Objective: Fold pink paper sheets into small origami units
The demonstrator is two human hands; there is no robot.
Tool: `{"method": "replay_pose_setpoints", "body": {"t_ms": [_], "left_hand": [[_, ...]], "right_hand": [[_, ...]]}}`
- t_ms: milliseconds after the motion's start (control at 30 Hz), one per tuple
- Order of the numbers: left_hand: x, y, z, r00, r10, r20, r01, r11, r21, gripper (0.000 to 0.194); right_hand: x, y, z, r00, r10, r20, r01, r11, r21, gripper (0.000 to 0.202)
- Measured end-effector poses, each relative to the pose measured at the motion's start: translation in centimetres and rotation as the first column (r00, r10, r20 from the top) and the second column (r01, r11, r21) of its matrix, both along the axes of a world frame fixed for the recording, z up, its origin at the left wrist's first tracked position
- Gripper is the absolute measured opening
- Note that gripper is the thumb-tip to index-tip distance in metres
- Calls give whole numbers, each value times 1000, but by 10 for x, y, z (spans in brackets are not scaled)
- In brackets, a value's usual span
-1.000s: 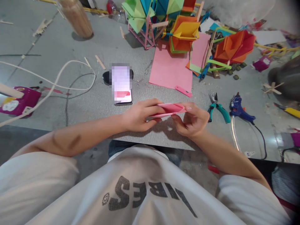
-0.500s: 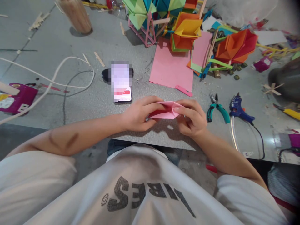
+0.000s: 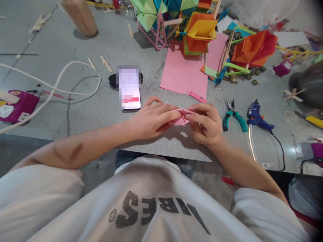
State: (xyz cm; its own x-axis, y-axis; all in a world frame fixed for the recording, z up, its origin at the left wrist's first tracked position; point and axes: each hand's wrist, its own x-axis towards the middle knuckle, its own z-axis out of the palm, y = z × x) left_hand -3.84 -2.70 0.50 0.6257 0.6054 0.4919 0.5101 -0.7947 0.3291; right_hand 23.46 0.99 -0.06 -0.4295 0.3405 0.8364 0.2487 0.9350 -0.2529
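Observation:
Just above the table's near edge, a folded piece of pink paper [image 3: 179, 121] is held between my two hands. My left hand [image 3: 153, 119] grips its left part, with the index finger reaching along the fold toward the middle. At the right end, my right hand [image 3: 206, 123] pinches the paper between thumb and fingers. Much of the paper is covered by my fingers. Beyond the hands lie pink sheets [image 3: 181, 75] with a pink cutter [image 3: 197, 97] on their near edge. A lit phone [image 3: 131, 97] rests beyond my left hand.
Teal-handled pliers [image 3: 234, 117] and a blue glue gun [image 3: 259, 117] lie right of my hands. Folded paper models, including an orange-and-yellow one [image 3: 200, 32] and a red-orange one [image 3: 253, 48], stand at the back. A white cable [image 3: 59, 80] loops across the left.
My left hand has slid right along the pink paper, its fingers now nearer my right hand. Less of the paper shows, and its opening looks narrower. My right hand has barely moved.

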Motion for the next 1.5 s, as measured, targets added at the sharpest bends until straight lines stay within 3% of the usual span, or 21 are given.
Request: {"method": "replay_pose_setpoints", "body": {"t_ms": [300, 567, 700, 900, 1100, 1300, 1500], "left_hand": [[-4, 5, -9, 999, -50, -16, 51, 995, 84, 38], [1, 3, -9, 998, -60, 19, 55, 982, 180, 33], [0, 3, -11, 996, -86, -37, 90, 985, 149, 33], [-1, 3, -9, 988, -148, 43, 142, 982, 125, 51], [0, 4, -7, 988, -151, 34, 143, 973, 184, 35], [0, 5, -10, 986, -163, 45, 160, 984, 76, 20], [1, 8, -10, 966, -214, 148, 211, 977, 40, 26]], "right_hand": [[-3, -1, -2, 989, 109, -99, -120, 987, -109, 40], [-4, -6, 5, 997, 69, -43, -72, 994, -78, 33], [-6, -8, 4, 997, 81, -17, -82, 993, -87, 35], [-9, -8, -2, 992, 89, -84, -100, 987, -128, 37], [-10, -11, 5, 999, 38, -15, -40, 991, -131, 29], [-10, -6, 3, 994, 111, -6, -111, 981, -159, 32], [-10, -3, 3, 989, 130, -70, -136, 986, -95, 35]]}}
